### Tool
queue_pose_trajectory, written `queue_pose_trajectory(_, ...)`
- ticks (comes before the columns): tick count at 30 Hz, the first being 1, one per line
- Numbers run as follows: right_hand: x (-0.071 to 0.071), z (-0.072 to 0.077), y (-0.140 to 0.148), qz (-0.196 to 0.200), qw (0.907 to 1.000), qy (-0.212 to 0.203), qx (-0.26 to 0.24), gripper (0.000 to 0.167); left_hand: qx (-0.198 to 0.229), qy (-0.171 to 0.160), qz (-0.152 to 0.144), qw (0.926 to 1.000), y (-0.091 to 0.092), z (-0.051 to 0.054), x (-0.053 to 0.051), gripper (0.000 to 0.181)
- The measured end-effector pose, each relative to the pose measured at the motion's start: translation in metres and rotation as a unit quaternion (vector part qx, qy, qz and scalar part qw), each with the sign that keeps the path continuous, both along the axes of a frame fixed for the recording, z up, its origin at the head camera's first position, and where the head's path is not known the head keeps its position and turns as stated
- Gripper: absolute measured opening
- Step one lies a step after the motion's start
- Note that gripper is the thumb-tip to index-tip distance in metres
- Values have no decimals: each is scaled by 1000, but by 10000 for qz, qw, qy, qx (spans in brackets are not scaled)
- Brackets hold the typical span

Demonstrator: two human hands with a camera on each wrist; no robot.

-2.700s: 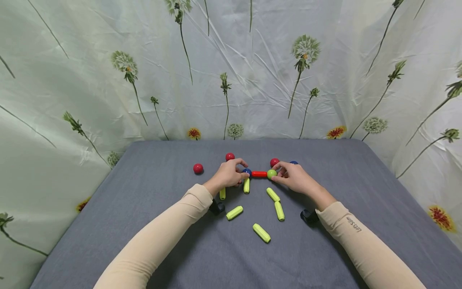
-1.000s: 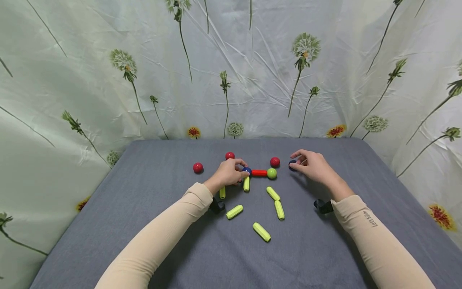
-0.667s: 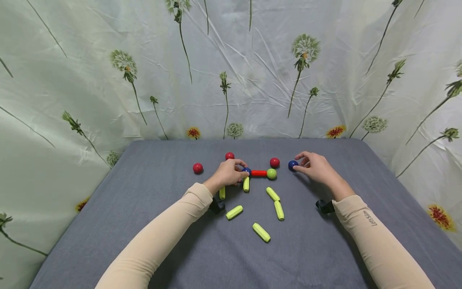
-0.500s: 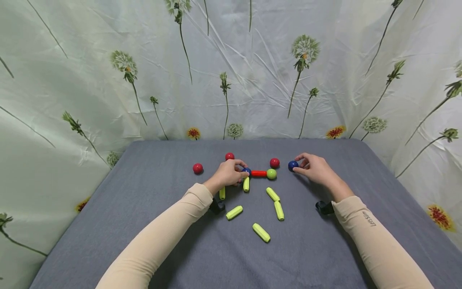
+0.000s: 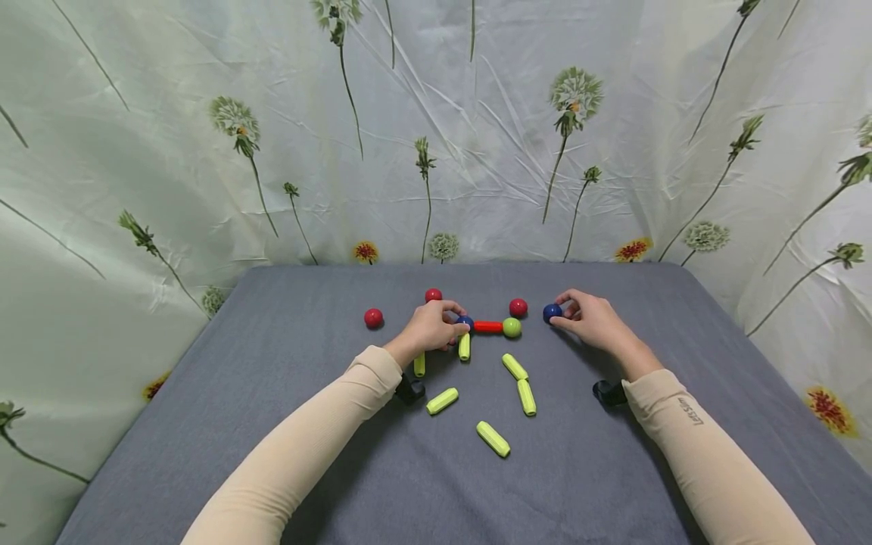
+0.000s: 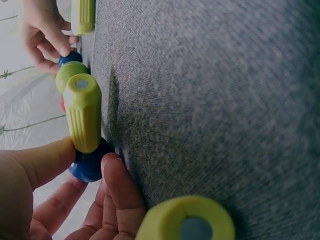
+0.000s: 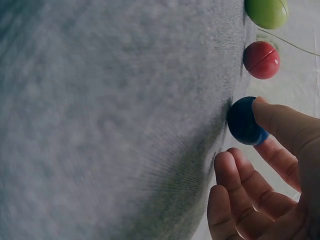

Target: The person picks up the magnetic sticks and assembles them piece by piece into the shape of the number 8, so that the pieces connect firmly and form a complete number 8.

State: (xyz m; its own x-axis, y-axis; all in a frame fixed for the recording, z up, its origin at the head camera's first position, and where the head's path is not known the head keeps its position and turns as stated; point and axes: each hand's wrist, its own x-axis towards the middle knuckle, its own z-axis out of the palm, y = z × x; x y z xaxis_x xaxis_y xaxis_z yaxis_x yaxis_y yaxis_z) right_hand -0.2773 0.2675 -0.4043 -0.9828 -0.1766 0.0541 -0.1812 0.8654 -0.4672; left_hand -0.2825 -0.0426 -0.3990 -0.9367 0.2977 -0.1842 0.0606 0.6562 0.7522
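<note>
My left hand pinches a blue ball between thumb and fingers. A yellow-green magnetic rod meets this ball on the near side, its metal end showing in the left wrist view. A red rod runs right from the same ball to a green ball. Farther right, my right hand pinches a second blue ball with thumb and index finger. That ball sits at the cloth surface, and the other fingers are loosely bent beside it.
Red balls lie at the back: one at the left, one behind my left hand, one behind the green ball. Several loose yellow-green rods lie nearer on the grey cloth. A floral curtain hangs behind.
My right hand has left the green ball and moved right to the second blue ball, which it now pinches and has shifted very slightly left. My left hand stays put.
</note>
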Motion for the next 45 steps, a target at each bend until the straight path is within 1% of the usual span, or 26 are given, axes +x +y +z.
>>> queue_pose_trajectory(6,1,1,-1,-42,10000,-50,-32,37,42,60,59,10000,0,-2,-1,23)
queue_pose_trajectory(14,2,0,0,-52,9999,-77,-58,37,60,62,145,9999,0,-2,-2,25)
queue_pose_trajectory(22,9,2,-1,-34,9999,-13,-104,37,98,53,144,9998,0,-4,-2,24)
queue_pose_trajectory(31,17,6,-7,-44,9996,-98,-273,41,91,96,118,9998,-1,-3,-2,24)
queue_pose_trajectory(37,22,9,-16,42,9993,-107,-348,40,87,74,102,9999,-1,-3,-2,25)
queue_pose_trajectory(45,34,19,-36,407,9979,27,-496,37,67,12,93,9999,0,-2,-3,25)
